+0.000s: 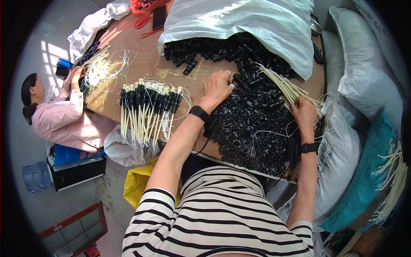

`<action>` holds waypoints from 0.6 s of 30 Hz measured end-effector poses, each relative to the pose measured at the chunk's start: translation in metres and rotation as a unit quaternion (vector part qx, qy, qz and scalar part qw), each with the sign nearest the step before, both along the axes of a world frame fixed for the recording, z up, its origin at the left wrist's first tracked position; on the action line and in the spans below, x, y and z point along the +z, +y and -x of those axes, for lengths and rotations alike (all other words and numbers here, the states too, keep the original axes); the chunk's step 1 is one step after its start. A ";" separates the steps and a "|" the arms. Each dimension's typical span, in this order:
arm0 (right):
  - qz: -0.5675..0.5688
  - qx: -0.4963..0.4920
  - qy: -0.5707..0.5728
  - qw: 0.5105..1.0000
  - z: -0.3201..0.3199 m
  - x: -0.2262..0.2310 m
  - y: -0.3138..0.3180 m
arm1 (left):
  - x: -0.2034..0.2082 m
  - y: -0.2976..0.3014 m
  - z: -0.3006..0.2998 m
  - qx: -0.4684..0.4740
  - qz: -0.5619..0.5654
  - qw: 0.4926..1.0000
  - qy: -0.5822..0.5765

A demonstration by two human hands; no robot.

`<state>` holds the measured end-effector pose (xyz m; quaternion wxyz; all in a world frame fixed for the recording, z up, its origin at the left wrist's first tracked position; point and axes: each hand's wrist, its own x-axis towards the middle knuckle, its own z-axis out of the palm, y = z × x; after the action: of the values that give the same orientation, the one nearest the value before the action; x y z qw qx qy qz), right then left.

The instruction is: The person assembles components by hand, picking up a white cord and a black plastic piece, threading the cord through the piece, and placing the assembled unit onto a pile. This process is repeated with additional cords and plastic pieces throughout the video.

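Left hand: my left hand (217, 88) lies palm down at the frame's centre, fingers spread over the upper edge of the black parts (252, 124); it pinches nothing that I can see.
Right hand: my right hand (303, 112), right of centre, is closed around the lower end of a bundle of cream cords (280, 83) that fans toward the upper left.
Black parts: a loose heap between my hands, spilling from the white sack (239, 21) at the top of the frame.
Finished pieces: a row of cords with black ends (147, 107) lies left of centre on the table (128, 43).
Wrists: a black band on each.
Co-worker: a person in pink (60, 118) at the left edge, hands on a tangle of cords (102, 68).
Right edge: white and teal sacks (364, 180).
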<state>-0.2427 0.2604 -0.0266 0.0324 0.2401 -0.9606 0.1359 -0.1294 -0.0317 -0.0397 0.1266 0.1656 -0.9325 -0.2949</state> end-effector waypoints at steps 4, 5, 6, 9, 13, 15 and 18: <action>0.083 0.076 0.104 0.988 -0.018 0.009 -0.008 | -0.006 -0.005 -0.020 -0.005 -0.059 0.994 0.090; 0.083 0.077 0.099 0.989 -0.027 0.017 -0.011 | -0.002 -0.004 -0.029 -0.021 -0.075 0.991 0.113; 0.094 0.107 0.083 0.986 -0.036 0.026 -0.018 | -0.001 -0.006 -0.037 -0.017 -0.073 0.991 0.111; 0.124 0.172 0.084 0.974 -0.060 0.035 -0.030 | 0.001 -0.005 -0.052 -0.077 -0.147 0.982 0.088; 0.212 0.243 -0.025 0.946 -0.089 0.035 -0.046 | 0.014 0.001 -0.065 -0.114 -0.302 0.945 0.045; 0.277 0.213 -0.109 0.931 -0.097 0.029 -0.052 | 0.019 0.004 -0.069 -0.138 -0.300 0.943 0.048; 0.232 0.264 -0.059 0.934 -0.100 0.028 -0.056 | 0.024 0.012 -0.074 -0.209 -0.208 0.954 0.062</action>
<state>-0.1430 0.2048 0.0014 -0.0066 0.4622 -0.8046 0.3727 -0.0559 -0.0197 -0.0159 0.0825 -0.0294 -0.8548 -0.5116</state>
